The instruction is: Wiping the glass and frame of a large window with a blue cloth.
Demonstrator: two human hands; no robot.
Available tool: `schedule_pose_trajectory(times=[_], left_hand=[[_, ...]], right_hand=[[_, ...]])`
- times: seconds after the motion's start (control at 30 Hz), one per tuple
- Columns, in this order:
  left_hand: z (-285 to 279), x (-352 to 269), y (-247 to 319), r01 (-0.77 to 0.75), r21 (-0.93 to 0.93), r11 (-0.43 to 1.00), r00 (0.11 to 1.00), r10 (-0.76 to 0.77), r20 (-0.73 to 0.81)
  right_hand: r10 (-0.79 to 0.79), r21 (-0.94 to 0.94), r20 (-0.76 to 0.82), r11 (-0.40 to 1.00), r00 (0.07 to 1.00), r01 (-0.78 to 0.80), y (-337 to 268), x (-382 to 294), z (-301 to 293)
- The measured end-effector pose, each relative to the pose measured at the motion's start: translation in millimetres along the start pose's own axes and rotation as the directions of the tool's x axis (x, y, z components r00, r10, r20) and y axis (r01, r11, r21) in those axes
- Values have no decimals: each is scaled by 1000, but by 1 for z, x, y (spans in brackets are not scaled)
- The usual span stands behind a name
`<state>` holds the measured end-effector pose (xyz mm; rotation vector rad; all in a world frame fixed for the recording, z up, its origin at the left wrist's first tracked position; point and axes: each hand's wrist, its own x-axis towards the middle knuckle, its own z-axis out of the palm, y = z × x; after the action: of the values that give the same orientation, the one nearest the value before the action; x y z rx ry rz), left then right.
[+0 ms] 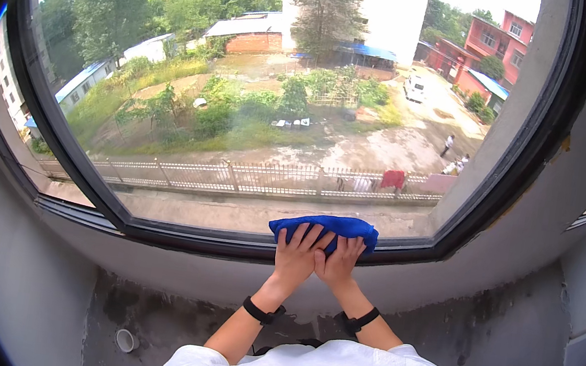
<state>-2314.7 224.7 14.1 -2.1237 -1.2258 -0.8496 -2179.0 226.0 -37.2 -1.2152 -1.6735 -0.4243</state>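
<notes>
A folded blue cloth (329,224) lies against the lower part of the window glass (253,150) and over the dark bottom rail of the window frame (196,240). Flat on its left half rests my left hand (295,252), fingers spread and pointing up. My right hand (341,256) presses on the cloth's right half, close beside the left, the two hands touching near the thumbs. Both palms face the cloth, so the grip beneath them is partly hidden. Each wrist wears a black band.
Below the window runs a pale wall (192,270), and under it a stained grey floor (417,338) with a short white pipe end (127,340). Window tracks (78,212) show at the left. Outside the glass are a fence (271,179), plants, buildings and people far below.
</notes>
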Motion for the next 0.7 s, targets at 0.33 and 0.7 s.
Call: schedule_pose_trajectory(times=[0.33, 0.7], left_hand=[[-178, 246, -61, -46, 90, 995, 836, 88, -542], [-109, 167, -56, -19, 33, 999, 883, 32, -468]], right_hand=[[-278, -33, -538, 950, 796, 310, -93, 317, -117], [-263, -128, -403, 965, 877, 230, -68, 227, -72]])
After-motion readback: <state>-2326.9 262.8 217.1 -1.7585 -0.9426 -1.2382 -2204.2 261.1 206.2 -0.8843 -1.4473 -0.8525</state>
